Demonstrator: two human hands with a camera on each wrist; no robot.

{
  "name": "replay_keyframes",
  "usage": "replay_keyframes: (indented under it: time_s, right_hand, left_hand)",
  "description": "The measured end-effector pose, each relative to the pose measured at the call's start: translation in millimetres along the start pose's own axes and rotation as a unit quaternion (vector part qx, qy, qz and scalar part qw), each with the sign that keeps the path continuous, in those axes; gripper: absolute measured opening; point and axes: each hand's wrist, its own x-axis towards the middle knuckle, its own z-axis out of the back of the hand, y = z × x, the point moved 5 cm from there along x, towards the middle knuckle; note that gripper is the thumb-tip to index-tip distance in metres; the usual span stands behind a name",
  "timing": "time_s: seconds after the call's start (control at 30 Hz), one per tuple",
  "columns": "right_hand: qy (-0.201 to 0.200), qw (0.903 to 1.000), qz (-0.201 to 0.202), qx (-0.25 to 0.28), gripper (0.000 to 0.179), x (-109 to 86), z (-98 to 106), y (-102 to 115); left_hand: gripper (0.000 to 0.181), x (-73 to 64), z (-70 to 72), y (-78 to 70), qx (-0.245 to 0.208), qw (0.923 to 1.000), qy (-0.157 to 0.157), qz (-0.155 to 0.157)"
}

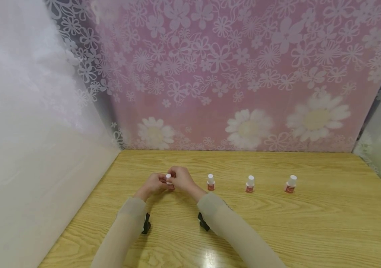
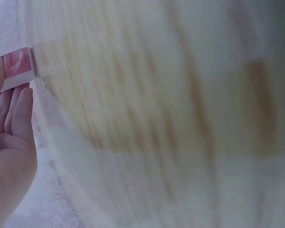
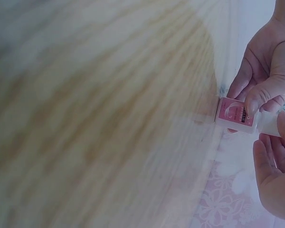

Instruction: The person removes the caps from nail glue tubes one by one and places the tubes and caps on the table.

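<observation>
A small white bottle with a red label and white cap [image 1: 168, 176] is held between both hands over the wooden table. My left hand [image 1: 155, 184] grips its body, the thumb lying across the label [image 3: 232, 109] in the right wrist view. On the other end, my right hand [image 1: 181, 178] pinches the white cap [image 3: 268, 124] between thumb and fingers. In the left wrist view the left hand [image 2: 13, 152] is cut by the frame edge, and only the label end of the bottle [image 2: 20, 66] shows.
Three matching bottles stand upright in a row to the right: one nearest [image 1: 211, 183], a middle one [image 1: 250, 184] and a far one [image 1: 290, 184]. A pink flowered sheet [image 1: 210, 93] rises behind the table [image 1: 327, 230]. A white sheet [image 1: 43, 149] borders the left side.
</observation>
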Motion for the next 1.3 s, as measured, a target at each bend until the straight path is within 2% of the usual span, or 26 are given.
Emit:
replay_keyframes:
  time_s: [0.2, 0.33, 0.43, 0.57, 0.73, 0.87, 1.03, 1.3]
  right_hand:
    - [0.018, 0.9998, 0.006, 0.004, 0.007, -2.2, 0.0, 3.4]
    - [0.024, 0.9996, 0.007, 0.01, 0.009, -4.0, 0.8, 6.6]
    - [0.019, 0.9997, -0.004, 0.017, 0.014, -4.8, -0.1, 4.3]
    - [0.002, 0.9994, -0.027, 0.024, 0.02, -6.4, -0.7, 0.6]
    - [-0.023, 0.9991, -0.033, 0.016, 0.015, -8.0, 2.3, 2.4]
    - [-0.023, 0.9992, -0.028, 0.015, 0.012, -6.8, 2.0, 2.7]
    - [-0.014, 0.9993, -0.031, 0.017, 0.01, -3.8, 0.6, 0.6]
    - [-0.004, 0.9998, -0.013, 0.015, 0.004, -3.1, 1.2, 1.4]
  left_hand:
    - [0.019, 1.5, 0.2, 2.0, 0.023, 0.9996, -0.014, 0.01]
    - [0.014, 0.7, 1.0, 1.4, 0.029, 0.9994, -0.017, 0.004]
    - [0.009, 0.9, 1.4, 1.6, 0.046, 0.9987, -0.021, -0.008]
    - [0.009, 1.1, 0.8, 2.3, 0.044, 0.9988, -0.019, -0.013]
    - [0.012, 0.6, -0.1, 1.9, 0.019, 0.9997, -0.007, -0.014]
    - [0.014, 1.9, 1.2, 1.6, 0.024, 0.9995, -0.005, -0.02]
    - [0.016, 2.8, 1.8, 1.9, 0.015, 0.9998, 0.0, -0.013]
    - [0.015, 1.3, 2.1, 0.7, 0.051, 0.9985, -0.016, -0.003]
